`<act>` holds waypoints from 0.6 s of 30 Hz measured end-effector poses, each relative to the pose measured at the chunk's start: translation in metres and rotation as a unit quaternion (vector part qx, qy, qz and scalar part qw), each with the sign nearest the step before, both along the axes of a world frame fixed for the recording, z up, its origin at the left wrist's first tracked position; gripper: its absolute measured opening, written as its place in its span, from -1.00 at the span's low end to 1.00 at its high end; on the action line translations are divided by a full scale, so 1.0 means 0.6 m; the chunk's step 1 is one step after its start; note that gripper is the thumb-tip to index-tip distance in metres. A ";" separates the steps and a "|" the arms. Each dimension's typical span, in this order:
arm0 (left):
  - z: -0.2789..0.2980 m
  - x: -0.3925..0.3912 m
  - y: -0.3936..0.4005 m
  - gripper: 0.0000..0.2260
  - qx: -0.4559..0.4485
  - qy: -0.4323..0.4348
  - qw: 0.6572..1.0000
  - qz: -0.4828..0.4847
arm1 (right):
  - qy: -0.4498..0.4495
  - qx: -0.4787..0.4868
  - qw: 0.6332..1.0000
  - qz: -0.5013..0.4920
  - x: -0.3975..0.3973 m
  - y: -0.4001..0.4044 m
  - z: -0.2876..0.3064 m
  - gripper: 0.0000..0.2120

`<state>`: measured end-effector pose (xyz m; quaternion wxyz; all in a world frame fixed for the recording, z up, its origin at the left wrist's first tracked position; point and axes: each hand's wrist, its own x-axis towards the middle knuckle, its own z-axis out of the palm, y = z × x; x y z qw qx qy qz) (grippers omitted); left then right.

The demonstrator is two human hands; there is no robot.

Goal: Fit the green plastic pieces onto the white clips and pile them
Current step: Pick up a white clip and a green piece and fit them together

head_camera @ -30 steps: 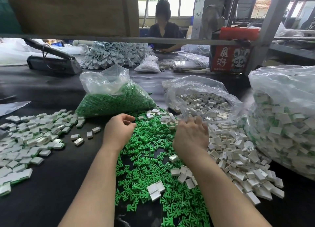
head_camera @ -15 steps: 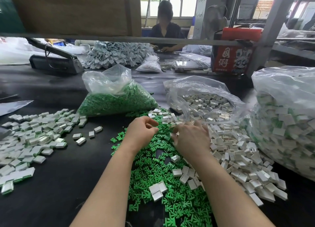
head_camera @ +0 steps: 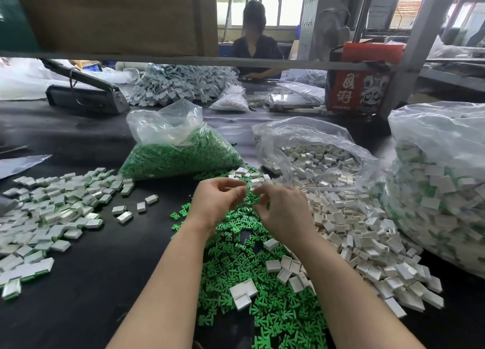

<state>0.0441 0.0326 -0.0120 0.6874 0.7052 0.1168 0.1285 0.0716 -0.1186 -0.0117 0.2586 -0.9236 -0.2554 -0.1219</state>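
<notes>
Loose green plastic pieces (head_camera: 236, 259) lie heaped on the black table (head_camera: 105, 257) in front of me, and a heap of white clips (head_camera: 354, 225) spreads to their right. My left hand (head_camera: 216, 200) and my right hand (head_camera: 284, 211) hover close together above the far end of the green heap, fingertips curled toward each other. The left fingers pinch a small green piece and the right fingers pinch a white clip, both mostly hidden and blurred. Fitted white-and-green clips (head_camera: 52, 207) lie piled at the left.
A clear bag of green pieces (head_camera: 181, 157) and an open bag of white clips (head_camera: 315, 159) stand behind the heaps. A large bag of fitted clips (head_camera: 441, 191) fills the right. Farther back are a sealing machine (head_camera: 84, 96), a red box (head_camera: 359, 91) and a seated person (head_camera: 252, 49).
My left hand has moved right from the green heap's left edge and my right hand has drawn back from the white clips. The two hands now meet above the green pieces.
</notes>
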 end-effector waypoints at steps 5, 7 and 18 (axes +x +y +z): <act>0.009 -0.007 0.019 -0.68 -0.138 -0.014 0.990 -0.032 | 0.050 -0.159 0.986 0.019 0.002 0.007 -0.007 -0.70; 0.011 -0.009 0.019 -0.70 -0.156 -0.024 0.987 -0.043 | 0.043 -0.153 0.987 0.021 0.002 0.009 -0.008 -0.80; 0.012 -0.011 0.020 -0.70 -0.172 -0.037 0.983 -0.044 | 0.081 -0.178 0.980 0.042 0.004 0.005 -0.006 -0.56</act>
